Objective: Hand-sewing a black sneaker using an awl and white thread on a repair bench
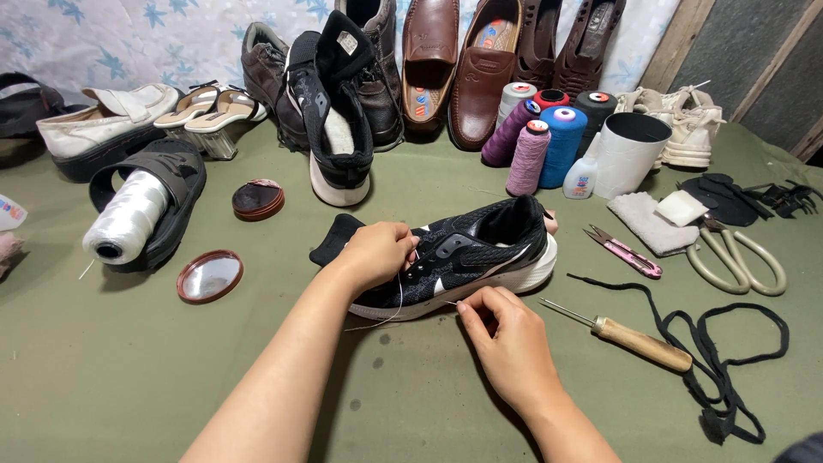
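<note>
In the head view, a black mesh sneaker with a white sole (467,257) lies on its side near the middle of the olive-green cloth table (129,377), toe to the left. The left hand (375,253) rests curled over its laced upper, hiding most of the front part, fingers closed around a thin white thread (396,302) that trails down over the sole. The right hand (507,339) sits just below the sole edge, thumb and forefinger pinched narrowly together; what they grip is too fine to make out. A wooden-handled awl (630,336) lies just right of that hand, beside a loose black shoelace (729,360). Cream-handled scissors (739,257) are partly cut by clutter.
</note>
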